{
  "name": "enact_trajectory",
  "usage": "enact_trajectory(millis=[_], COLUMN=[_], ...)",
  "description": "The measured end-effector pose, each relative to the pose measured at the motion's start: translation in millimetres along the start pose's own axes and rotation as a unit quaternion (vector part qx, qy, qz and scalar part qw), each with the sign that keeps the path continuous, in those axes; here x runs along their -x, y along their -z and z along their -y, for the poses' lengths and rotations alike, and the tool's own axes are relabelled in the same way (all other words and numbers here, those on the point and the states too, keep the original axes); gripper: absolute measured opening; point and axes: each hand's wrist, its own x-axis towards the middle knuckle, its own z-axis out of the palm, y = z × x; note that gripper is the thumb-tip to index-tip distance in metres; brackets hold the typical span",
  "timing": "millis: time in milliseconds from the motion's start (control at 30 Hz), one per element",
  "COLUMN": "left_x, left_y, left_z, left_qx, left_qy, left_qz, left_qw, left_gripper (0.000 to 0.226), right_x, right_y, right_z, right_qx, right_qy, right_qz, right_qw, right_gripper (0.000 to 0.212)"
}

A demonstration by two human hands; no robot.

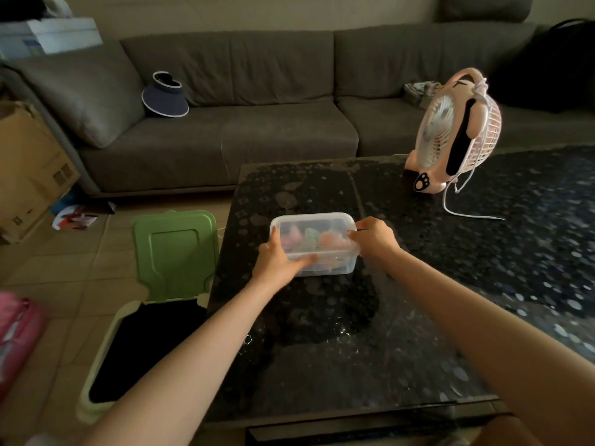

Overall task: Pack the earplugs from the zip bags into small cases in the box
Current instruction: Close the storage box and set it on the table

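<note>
A clear plastic box (322, 222) with its lid on sits on the dark speckled table (418, 284), near the table's left side. Through its walls I see blurred pink, green and orange items; what they are I cannot tell. My left hand (278, 260) grips the box's left end, thumb on the lid and fingers curled along the front wall. At the box's right end, my right hand (373, 238) holds the lid's edge with bent fingers.
A pink desk fan (450, 133) with a white cord stands at the table's far right. An open green-lidded bin (174, 252) sits on the floor left of the table. A grey sofa (257, 123) with a visor hat (165, 96) lies beyond; a cardboard box (29, 162) is far left.
</note>
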Motion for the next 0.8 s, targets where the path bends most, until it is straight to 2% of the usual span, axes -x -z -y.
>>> enact_trajectory(millis=[67, 133, 200, 300, 500, 800], left_x=[7.0, 9.8, 10.4, 11.1, 16.0, 16.2], left_y=[-10.8, -14.3, -14.7, -14.0, -24.2, -26.2], left_z=[1.8, 4.1, 5.2, 2.7, 4.7, 4.5], left_qx=[-0.072, -0.112, -0.136, -0.153, -0.143, -0.132], left_qy=[-0.033, -0.051, -0.061, -0.055, -0.075, -0.073], left_qz=[-0.024, -0.076, -0.105, -0.122, -0.169, -0.174], left_qw=[0.997, 0.990, 0.983, 0.979, 0.972, 0.973], left_gripper=[0.114, 0.112, 0.110, 0.107, 0.099, 0.098], right_x=[-3.9, -10.0, -20.0, -37.1, -49.4, -53.5], right_y=[-1.3, -6.8, -12.3, -13.3, -14.2, -14.8], right_z=[6.1, 13.7, 20.7, 27.7, 37.1, 43.0], right_qx=[0.042, 0.081, 0.124, 0.138, 0.164, 0.118], right_qy=[0.044, 0.111, 0.161, 0.148, 0.122, 0.110], right_qz=[0.031, 0.049, 0.088, 0.139, 0.151, 0.181], right_qw=[0.998, 0.989, 0.975, 0.970, 0.967, 0.970], right_gripper=[0.053, 0.070, 0.075, 0.073, 0.057, 0.036])
